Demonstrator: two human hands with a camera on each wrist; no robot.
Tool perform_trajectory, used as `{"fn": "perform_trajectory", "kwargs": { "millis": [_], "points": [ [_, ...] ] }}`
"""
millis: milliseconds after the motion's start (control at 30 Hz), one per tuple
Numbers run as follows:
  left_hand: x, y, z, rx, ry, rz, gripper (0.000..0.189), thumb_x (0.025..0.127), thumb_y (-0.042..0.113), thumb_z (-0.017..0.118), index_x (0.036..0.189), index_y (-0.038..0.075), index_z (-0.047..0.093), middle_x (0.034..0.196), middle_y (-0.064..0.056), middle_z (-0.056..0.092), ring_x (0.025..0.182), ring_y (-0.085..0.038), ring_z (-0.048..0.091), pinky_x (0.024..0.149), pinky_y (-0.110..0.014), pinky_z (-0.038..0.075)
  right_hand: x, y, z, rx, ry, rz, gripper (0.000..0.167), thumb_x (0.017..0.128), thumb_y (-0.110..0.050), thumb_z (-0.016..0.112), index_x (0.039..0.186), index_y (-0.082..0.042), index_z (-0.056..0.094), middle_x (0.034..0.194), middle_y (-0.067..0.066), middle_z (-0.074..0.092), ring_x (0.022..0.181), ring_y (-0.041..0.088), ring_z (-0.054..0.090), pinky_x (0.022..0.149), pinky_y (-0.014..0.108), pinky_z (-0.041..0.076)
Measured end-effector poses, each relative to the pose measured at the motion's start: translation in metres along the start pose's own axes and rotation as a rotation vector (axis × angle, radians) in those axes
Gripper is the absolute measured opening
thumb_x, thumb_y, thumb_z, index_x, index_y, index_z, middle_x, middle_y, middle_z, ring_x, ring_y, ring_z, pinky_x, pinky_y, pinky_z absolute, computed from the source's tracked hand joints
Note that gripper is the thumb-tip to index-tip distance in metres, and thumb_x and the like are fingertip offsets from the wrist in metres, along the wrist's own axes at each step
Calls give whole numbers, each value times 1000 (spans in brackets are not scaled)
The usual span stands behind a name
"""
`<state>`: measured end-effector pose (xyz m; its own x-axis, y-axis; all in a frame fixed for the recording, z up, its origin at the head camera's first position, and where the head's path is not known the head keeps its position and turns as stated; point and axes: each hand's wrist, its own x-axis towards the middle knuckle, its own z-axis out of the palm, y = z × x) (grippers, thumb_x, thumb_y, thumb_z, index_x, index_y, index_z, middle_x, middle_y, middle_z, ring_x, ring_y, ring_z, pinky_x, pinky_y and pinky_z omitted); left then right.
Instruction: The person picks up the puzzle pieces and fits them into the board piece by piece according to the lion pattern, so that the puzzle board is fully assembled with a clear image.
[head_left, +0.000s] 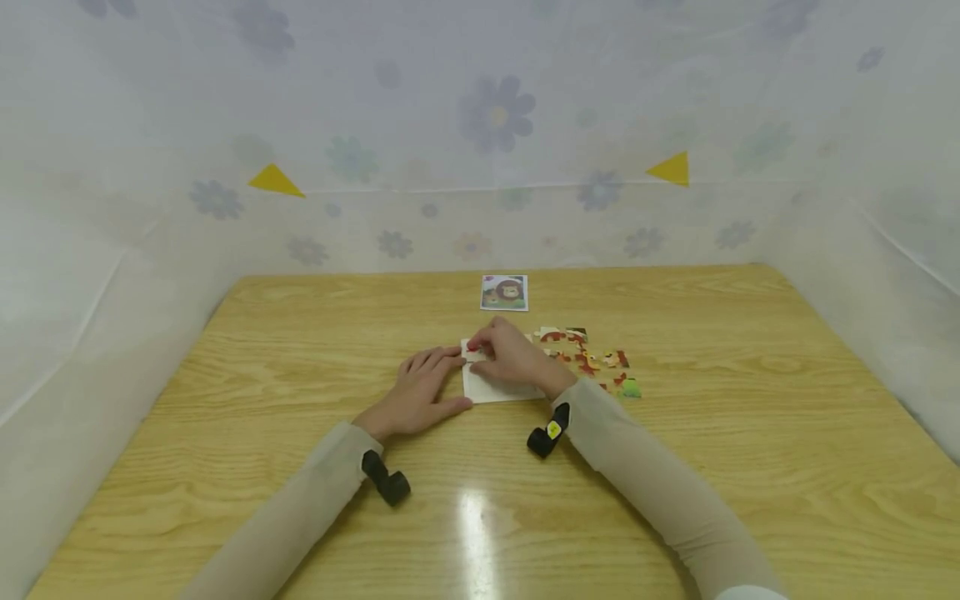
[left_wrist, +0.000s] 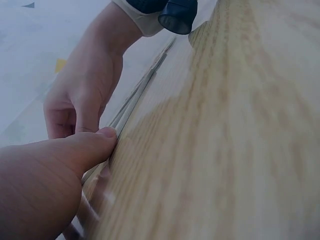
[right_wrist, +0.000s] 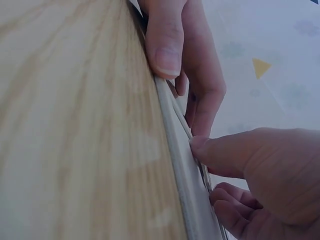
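Note:
A white puzzle board [head_left: 491, 390] lies flat at the middle of the table. Along its left edge rests my left hand [head_left: 420, 398], fingers extended, the thumb touching the near left corner. My right hand [head_left: 516, 357] reaches over the board and pinches a puzzle piece [head_left: 472, 348] with some red on it at the far left corner. In the right wrist view the right thumb [right_wrist: 225, 152] presses at the thin edge of the piece, which is slightly tilted above the board. The right fingers partly hide the piece.
Several loose puzzle pieces [head_left: 588, 361] are scattered right of the board, partly behind the right wrist. Behind the board lies a picture card [head_left: 504, 293] showing a lion. Flower-patterned white sheeting [head_left: 420, 108] closes off the wooden table [head_left: 300, 333] at the back and sides.

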<state>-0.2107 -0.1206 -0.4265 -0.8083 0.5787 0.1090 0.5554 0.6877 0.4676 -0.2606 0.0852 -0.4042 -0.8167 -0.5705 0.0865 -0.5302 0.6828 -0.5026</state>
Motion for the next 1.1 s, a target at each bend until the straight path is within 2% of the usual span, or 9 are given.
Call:
{"fn": "perform_trajectory", "kwargs": {
  "millis": [267, 400, 500, 733, 867, 1100],
  "points": [
    [-1, 1, -1, -1, -1, 2, 64, 93, 46, 58, 143, 9, 43, 154, -7, 33, 141, -33, 26, 111, -58, 17, -4, -12, 1, -132, -9, 34, 21, 91, -19, 66, 107, -5, 68, 96, 9, 57, 82, 17, 52, 76, 32, 47],
    [-2, 0, -1, -2, -1, 0, 64, 93, 46, 58, 143, 9, 43, 154, -7, 33, 141, -33, 26, 111, -58, 17, -5, -14, 1, -170, 6, 44, 19, 93, -18, 62, 105, -5, 69, 94, 8, 59, 80, 17, 54, 74, 32, 48],
    [-2, -1, -1, 0, 0, 1, 64, 93, 46, 59, 142, 8, 44, 154, -8, 33, 140, -33, 27, 111, -59, 18, -4, -14, 2, -132, 25, 40, 17, 94, -16, 62, 105, -5, 69, 92, 9, 60, 79, 17, 54, 73, 32, 47],
    [-2, -1, -3, 28, 10, 8, 63, 93, 46, 59, 142, 9, 44, 153, -8, 34, 140, -34, 27, 110, -60, 19, 2, -11, 8, 51, 88, 119, 19, 93, -14, 64, 110, -7, 64, 88, 6, 63, 77, 15, 59, 70, 29, 49],
    [-3, 0, -3, 32, 22, 19, 62, 93, 44, 60, 141, 7, 45, 153, -9, 35, 139, -35, 28, 109, -61, 20, 5, -11, 9, 82, 127, 141, 17, 91, -13, 66, 106, -5, 64, 87, 7, 65, 77, 16, 60, 70, 29, 50],
    [-3, 2, -1, 11, 24, 13, 63, 93, 44, 60, 142, 7, 44, 153, -10, 34, 139, -36, 28, 109, -61, 19, -1, -2, 1, 134, 141, 97, 12, 91, -8, 63, 102, -6, 67, 90, 7, 66, 79, 15, 59, 72, 27, 49]
  ]
}}
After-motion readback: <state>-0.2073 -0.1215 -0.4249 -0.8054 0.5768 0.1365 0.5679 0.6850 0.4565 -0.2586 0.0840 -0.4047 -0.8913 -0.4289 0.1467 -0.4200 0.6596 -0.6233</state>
